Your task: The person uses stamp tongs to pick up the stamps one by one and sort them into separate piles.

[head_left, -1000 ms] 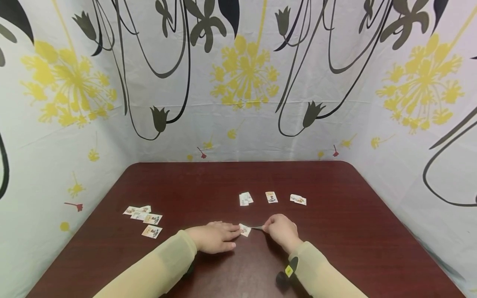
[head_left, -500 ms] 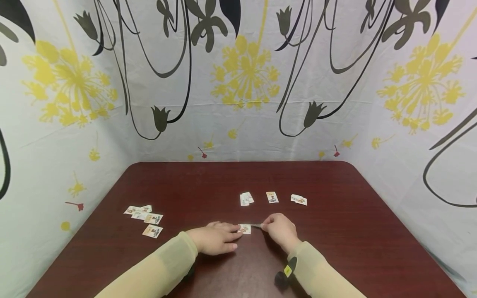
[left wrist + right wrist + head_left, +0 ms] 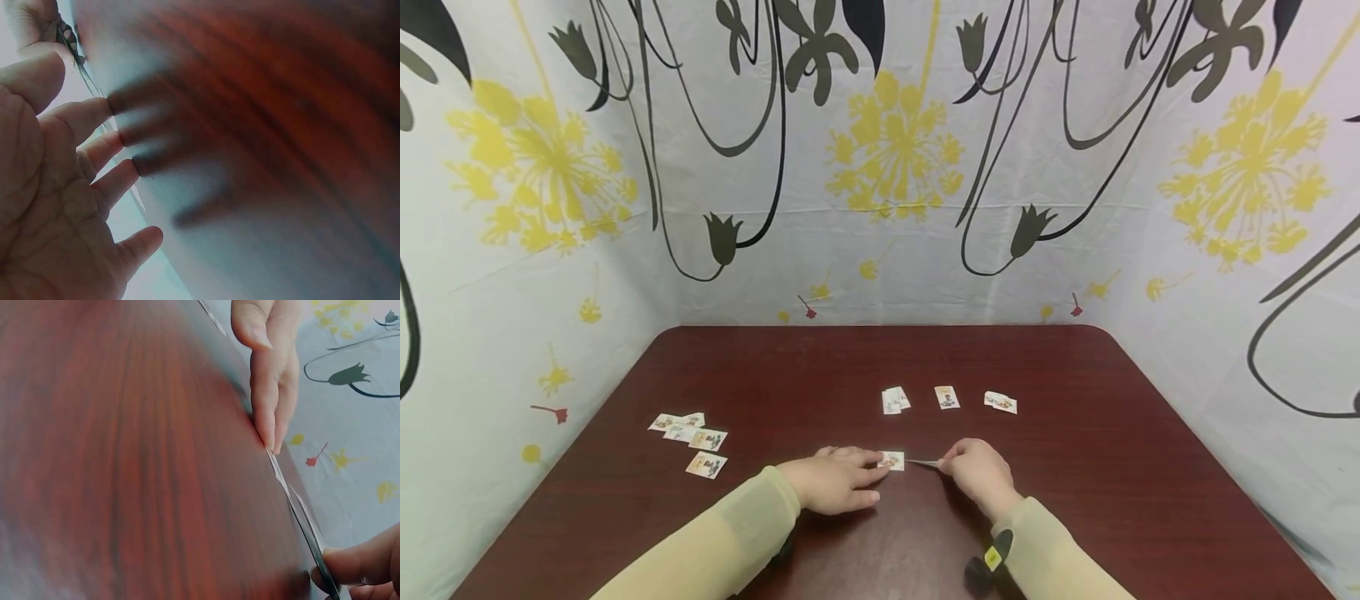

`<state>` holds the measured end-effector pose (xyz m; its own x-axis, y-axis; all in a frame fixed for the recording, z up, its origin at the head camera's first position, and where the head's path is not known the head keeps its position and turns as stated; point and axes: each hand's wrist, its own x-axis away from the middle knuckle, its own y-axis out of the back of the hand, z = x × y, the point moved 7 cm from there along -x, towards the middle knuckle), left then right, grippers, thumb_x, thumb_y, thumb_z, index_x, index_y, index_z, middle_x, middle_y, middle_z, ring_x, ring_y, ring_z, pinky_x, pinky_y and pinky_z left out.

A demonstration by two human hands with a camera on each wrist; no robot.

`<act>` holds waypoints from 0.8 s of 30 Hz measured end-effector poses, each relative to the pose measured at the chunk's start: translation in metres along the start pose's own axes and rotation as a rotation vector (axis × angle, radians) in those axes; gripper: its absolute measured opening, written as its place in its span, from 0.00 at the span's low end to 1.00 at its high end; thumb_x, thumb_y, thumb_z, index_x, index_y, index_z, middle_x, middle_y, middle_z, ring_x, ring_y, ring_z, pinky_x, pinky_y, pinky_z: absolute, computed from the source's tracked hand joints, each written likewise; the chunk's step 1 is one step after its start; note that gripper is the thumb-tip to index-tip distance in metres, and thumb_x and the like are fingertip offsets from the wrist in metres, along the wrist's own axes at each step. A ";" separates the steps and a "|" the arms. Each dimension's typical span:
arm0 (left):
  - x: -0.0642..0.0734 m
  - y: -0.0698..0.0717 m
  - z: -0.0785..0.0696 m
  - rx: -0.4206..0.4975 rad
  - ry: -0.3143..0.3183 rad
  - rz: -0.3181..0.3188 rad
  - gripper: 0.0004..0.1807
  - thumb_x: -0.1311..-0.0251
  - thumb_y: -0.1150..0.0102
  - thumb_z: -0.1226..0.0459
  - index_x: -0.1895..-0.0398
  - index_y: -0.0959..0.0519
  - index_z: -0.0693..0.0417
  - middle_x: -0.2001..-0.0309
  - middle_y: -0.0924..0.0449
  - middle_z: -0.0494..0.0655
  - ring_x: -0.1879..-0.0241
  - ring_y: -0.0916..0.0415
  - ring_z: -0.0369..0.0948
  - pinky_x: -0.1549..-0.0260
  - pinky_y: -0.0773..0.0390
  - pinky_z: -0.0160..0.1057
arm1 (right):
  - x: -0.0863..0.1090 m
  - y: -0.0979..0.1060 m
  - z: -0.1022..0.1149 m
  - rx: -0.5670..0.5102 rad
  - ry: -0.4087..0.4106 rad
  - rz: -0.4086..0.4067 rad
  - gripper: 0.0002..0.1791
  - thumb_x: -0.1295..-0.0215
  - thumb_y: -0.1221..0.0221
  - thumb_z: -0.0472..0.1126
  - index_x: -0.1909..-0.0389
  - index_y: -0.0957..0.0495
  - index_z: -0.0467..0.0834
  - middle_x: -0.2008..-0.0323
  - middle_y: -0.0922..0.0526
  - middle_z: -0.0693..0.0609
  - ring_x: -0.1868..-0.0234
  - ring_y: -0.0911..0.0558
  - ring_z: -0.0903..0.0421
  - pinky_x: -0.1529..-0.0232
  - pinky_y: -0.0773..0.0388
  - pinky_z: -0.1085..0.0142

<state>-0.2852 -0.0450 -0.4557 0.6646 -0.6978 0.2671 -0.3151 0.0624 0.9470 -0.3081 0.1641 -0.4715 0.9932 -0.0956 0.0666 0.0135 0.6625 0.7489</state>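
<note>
A small printed paper card (image 3: 892,461) lies flat near the table's middle. My left hand (image 3: 837,479) is palm down beside it, its straight fingertips resting on the card's left edge. In the left wrist view the spread fingers (image 3: 94,122) reach down to the tabletop. My right hand (image 3: 977,469) pinches slim, pointed tweezers (image 3: 925,462) between thumb and fingers. Their tip points left, close to the card's right edge; I cannot tell whether it touches. In the right wrist view the tweezers (image 3: 304,522) are seen edge-on, lying low along the table.
Several similar cards (image 3: 706,465) lie partly overlapped on the left of the dark red table (image 3: 820,367). Farther back are two overlapping cards (image 3: 895,400), a single card (image 3: 947,397) and another overlapping pair (image 3: 1001,402). A patterned white cloth (image 3: 850,275) surrounds the table's sides and back.
The card has turned from slanted to straight under my left fingertips. My right hand has then drawn back slightly right and nearer, taking the tweezers' tip away from the card's upper edge.
</note>
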 end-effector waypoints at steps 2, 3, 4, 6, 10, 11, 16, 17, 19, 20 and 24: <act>0.000 0.000 0.000 -0.002 0.000 -0.003 0.30 0.29 0.60 0.43 0.27 0.40 0.37 0.26 0.47 0.39 0.28 0.50 0.44 0.33 0.47 0.56 | 0.002 -0.002 0.002 0.000 0.003 0.002 0.06 0.45 0.36 0.43 0.78 0.18 0.49 0.74 0.21 0.56 0.71 0.26 0.56 0.69 0.31 0.60; 0.000 0.000 0.001 -0.003 0.001 -0.003 0.30 0.29 0.60 0.42 0.27 0.40 0.37 0.26 0.47 0.38 0.28 0.50 0.44 0.33 0.48 0.56 | 0.003 -0.003 0.003 -0.001 0.007 -0.001 0.06 0.45 0.36 0.43 0.79 0.18 0.49 0.74 0.21 0.56 0.71 0.26 0.56 0.69 0.30 0.60; 0.000 -0.001 0.001 -0.001 0.001 -0.002 0.30 0.29 0.61 0.42 0.27 0.40 0.37 0.26 0.47 0.39 0.28 0.50 0.44 0.33 0.48 0.56 | 0.003 -0.003 0.005 0.001 0.013 -0.005 0.06 0.45 0.36 0.43 0.79 0.18 0.49 0.75 0.21 0.57 0.71 0.26 0.57 0.68 0.30 0.60; 0.000 -0.001 0.001 -0.002 -0.001 -0.004 0.30 0.29 0.61 0.42 0.27 0.41 0.37 0.26 0.47 0.39 0.28 0.50 0.44 0.33 0.48 0.56 | 0.005 -0.005 0.006 -0.003 0.017 -0.014 0.06 0.45 0.36 0.43 0.79 0.18 0.50 0.75 0.21 0.57 0.71 0.25 0.57 0.66 0.29 0.58; -0.001 0.000 0.001 0.001 -0.005 -0.005 0.30 0.29 0.61 0.43 0.26 0.41 0.38 0.26 0.47 0.39 0.28 0.50 0.44 0.33 0.48 0.57 | 0.006 -0.007 0.008 -0.008 0.027 -0.038 0.07 0.44 0.36 0.43 0.80 0.18 0.50 0.75 0.20 0.58 0.69 0.24 0.57 0.60 0.29 0.53; -0.001 0.000 0.001 0.000 -0.006 -0.005 0.30 0.29 0.61 0.43 0.26 0.41 0.37 0.26 0.47 0.39 0.28 0.50 0.44 0.33 0.48 0.57 | 0.006 -0.007 0.008 -0.009 0.026 -0.043 0.08 0.43 0.36 0.43 0.80 0.18 0.50 0.75 0.20 0.58 0.69 0.24 0.57 0.59 0.29 0.52; -0.001 0.000 0.001 -0.003 -0.005 -0.005 0.30 0.29 0.61 0.42 0.26 0.42 0.37 0.26 0.47 0.39 0.28 0.51 0.44 0.33 0.48 0.58 | 0.005 -0.009 0.007 -0.010 0.028 -0.059 0.09 0.43 0.36 0.44 0.81 0.19 0.51 0.75 0.20 0.59 0.68 0.23 0.56 0.56 0.29 0.50; 0.000 -0.001 0.001 -0.006 -0.006 -0.008 0.30 0.29 0.61 0.43 0.26 0.42 0.37 0.26 0.47 0.39 0.28 0.50 0.44 0.34 0.48 0.58 | 0.005 -0.010 0.007 -0.009 0.030 -0.059 0.09 0.43 0.36 0.44 0.81 0.19 0.51 0.75 0.20 0.59 0.68 0.23 0.57 0.56 0.29 0.50; 0.000 0.000 0.001 -0.012 -0.008 -0.010 0.30 0.29 0.61 0.43 0.26 0.41 0.38 0.26 0.46 0.39 0.28 0.49 0.44 0.34 0.48 0.58 | 0.004 -0.010 0.006 -0.010 0.033 -0.055 0.09 0.43 0.36 0.43 0.81 0.19 0.51 0.74 0.20 0.59 0.68 0.23 0.57 0.56 0.28 0.51; 0.001 0.000 0.000 -0.016 -0.009 -0.011 0.30 0.29 0.60 0.43 0.26 0.41 0.38 0.26 0.46 0.39 0.28 0.49 0.44 0.34 0.48 0.58 | 0.004 -0.010 0.005 -0.009 0.037 -0.053 0.08 0.44 0.36 0.43 0.81 0.18 0.52 0.74 0.20 0.59 0.68 0.23 0.57 0.57 0.28 0.52; 0.002 0.000 0.001 -0.014 -0.013 -0.007 0.30 0.29 0.60 0.44 0.27 0.40 0.39 0.26 0.46 0.38 0.28 0.48 0.43 0.33 0.49 0.58 | 0.001 -0.008 0.003 -0.010 0.050 -0.048 0.07 0.45 0.35 0.42 0.81 0.18 0.51 0.74 0.20 0.59 0.69 0.23 0.58 0.60 0.27 0.54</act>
<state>-0.2845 -0.0473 -0.4551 0.6578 -0.7075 0.2582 -0.3007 0.0676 0.9513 -0.3074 0.1570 -0.4753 0.9959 -0.0902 -0.0024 0.0620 0.6652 0.7441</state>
